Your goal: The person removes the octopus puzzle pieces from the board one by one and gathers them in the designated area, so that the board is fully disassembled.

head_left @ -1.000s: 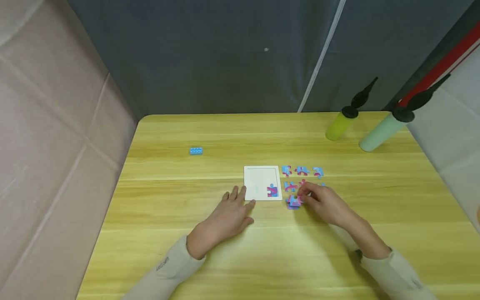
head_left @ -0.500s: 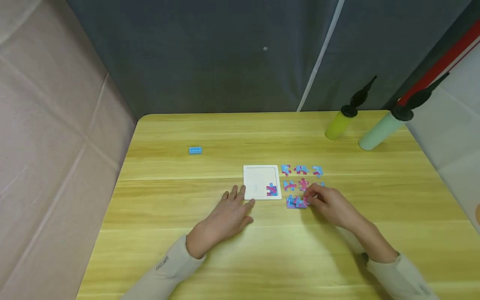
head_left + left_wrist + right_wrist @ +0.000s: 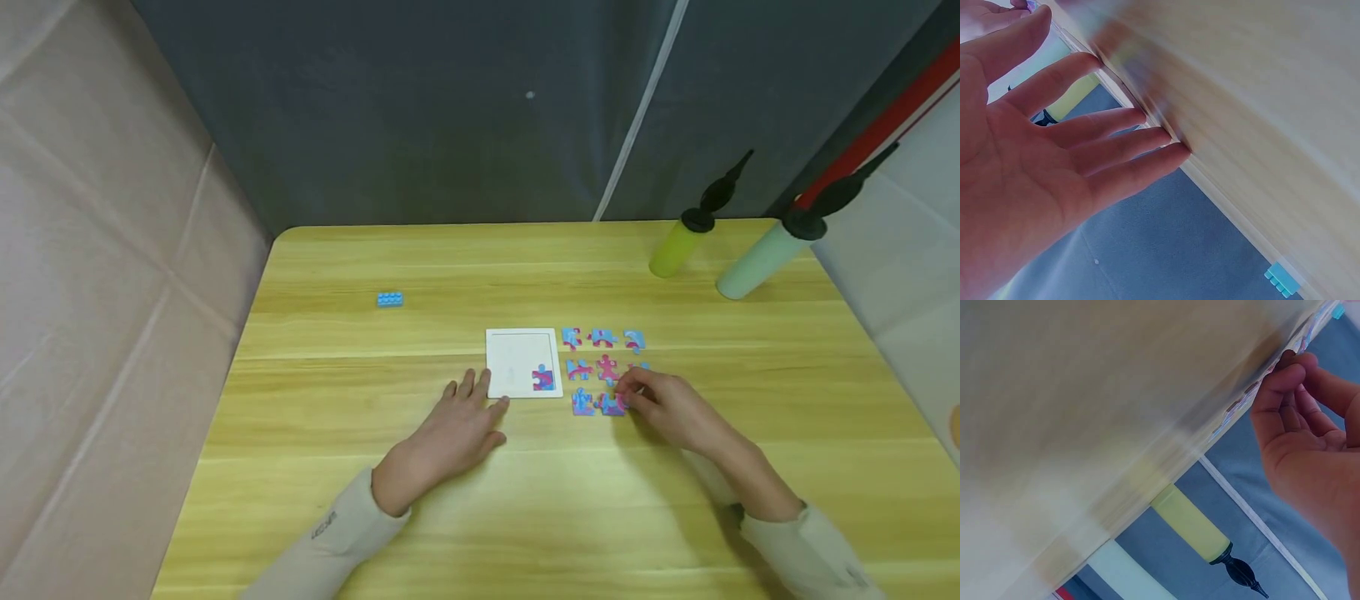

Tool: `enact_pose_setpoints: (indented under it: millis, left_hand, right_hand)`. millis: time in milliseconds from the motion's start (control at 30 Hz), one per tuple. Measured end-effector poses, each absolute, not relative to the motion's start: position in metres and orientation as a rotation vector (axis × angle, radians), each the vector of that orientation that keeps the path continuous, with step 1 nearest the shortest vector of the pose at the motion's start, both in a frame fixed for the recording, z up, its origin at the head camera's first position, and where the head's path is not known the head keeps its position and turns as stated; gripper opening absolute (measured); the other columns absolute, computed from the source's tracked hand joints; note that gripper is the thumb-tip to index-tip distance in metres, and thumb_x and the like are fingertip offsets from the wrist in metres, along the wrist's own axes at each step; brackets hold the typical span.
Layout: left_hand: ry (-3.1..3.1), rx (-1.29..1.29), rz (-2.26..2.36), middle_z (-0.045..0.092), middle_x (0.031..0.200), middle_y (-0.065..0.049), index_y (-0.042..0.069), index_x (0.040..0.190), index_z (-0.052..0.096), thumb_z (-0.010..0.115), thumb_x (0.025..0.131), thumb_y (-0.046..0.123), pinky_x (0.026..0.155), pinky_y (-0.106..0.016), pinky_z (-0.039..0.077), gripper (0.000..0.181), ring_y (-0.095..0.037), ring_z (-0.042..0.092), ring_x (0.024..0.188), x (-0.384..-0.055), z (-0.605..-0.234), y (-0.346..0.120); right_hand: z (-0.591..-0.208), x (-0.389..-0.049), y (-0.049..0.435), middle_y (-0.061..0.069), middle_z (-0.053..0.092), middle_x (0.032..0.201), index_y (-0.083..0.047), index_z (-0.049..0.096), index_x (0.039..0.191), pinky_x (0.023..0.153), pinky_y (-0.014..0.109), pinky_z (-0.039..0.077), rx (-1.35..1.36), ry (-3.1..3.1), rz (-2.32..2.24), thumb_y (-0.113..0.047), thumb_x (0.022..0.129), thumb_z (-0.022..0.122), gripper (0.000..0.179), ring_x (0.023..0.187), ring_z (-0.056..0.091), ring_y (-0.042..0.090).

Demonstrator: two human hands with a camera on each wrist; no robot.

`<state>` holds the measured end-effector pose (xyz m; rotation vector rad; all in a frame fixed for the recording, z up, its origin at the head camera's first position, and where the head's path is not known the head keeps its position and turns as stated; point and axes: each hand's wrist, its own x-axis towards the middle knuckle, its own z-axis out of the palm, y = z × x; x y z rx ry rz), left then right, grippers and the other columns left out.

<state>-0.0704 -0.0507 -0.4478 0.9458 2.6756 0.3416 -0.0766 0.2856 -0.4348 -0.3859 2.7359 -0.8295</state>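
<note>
My left hand (image 3: 450, 446) lies with fingers spread, their tips at the lower left edge of a white puzzle tray (image 3: 513, 354). One pink and blue jigsaw piece (image 3: 543, 378) sits in the tray's lower right corner. To the right of the tray, my right hand (image 3: 671, 412) pinches another jigsaw piece (image 3: 611, 405) between thumb and fingertips, at the table surface. Left of it lies a loose jigsaw piece (image 3: 582, 402). Above are two rows of several more pieces, including a pink one (image 3: 607, 367); one at the right is partly hidden by my hand.
A blue toy brick (image 3: 390, 299) lies on the wooden table (image 3: 360, 400) at the back left. A yellow-green pump (image 3: 675, 250) and a pale green pump (image 3: 763, 263), both with black nozzles, stand at the back right. A dark curtain (image 3: 420, 117) hangs behind.
My right hand has slid right with the pinched jigsaw piece, off the lower left loose piece that it overlapped, which now shows whole. My left hand has stayed at the tray.
</note>
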Motion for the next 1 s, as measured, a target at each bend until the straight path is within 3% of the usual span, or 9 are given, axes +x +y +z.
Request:
enact_pose_setpoints:
  millis: [500,1000]
  left_hand:
    - [2.695,0.950,0.344,0.040,0.159,-0.032,0.011,0.144,0.060,0.064,0.102,0.038,0.115,-0.064,0.040,0.050,-0.053,0.038,0.147,-0.0697,-0.4486,-0.0504]
    - [2.668,0.942,0.359,0.037,0.160,-0.032,0.011,0.147,0.058,0.062,0.103,0.038,0.116,-0.065,0.038,0.051,-0.053,0.035,0.149,-0.0701,-0.4495,-0.0521]
  right_hand:
    - [-0.4336,-0.0780,0.2861,-0.002,0.071,0.088,-0.007,0.070,0.104,0.066,0.022,0.048,-0.370,2.730,-0.802,-0.002,0.100,0.060,0.012,0.071,0.054,0.005]
    - [-0.4347,-0.0794,0.2795,-0.001,0.066,0.086,-0.006,0.069,0.107,0.062,0.021,0.047,-0.349,2.712,-0.848,-0.003,0.100,0.063,0.010,0.070,0.051,0.006]
